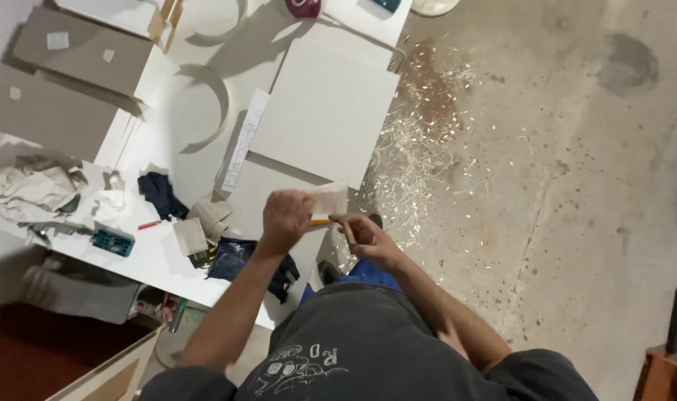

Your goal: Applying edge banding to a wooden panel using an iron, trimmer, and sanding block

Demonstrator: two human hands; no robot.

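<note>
The person is standing at the edge of a white table (pixel 160 260), looking down at both hands raised in front of the body. The left hand (pixel 285 219) is closed in a fist around a pale folded sheet, apparently sandpaper (pixel 329 199), which is sticking out to the right above the fingers. The right hand (pixel 364 236) is pinching a slim orange-yellow pencil-like stick (pixel 320 221) between thumb and fingers; the stick is reaching across to the left hand, and its tip is hidden there. Both are being held in the air over the table's near edge.

A large white panel (pixel 323 111) is lying on the table beyond the hands, with a long paper strip (pixel 243 141) beside it and a curved white cut-out (pixel 212 108) further left. A dark blue cloth (pixel 234 256) is lying under the left forearm, and a small teal box (pixel 113 241) is sitting near the table's left end. Wood shavings (pixel 420 148) are littering the concrete floor (pixel 576 186) to the right.
</note>
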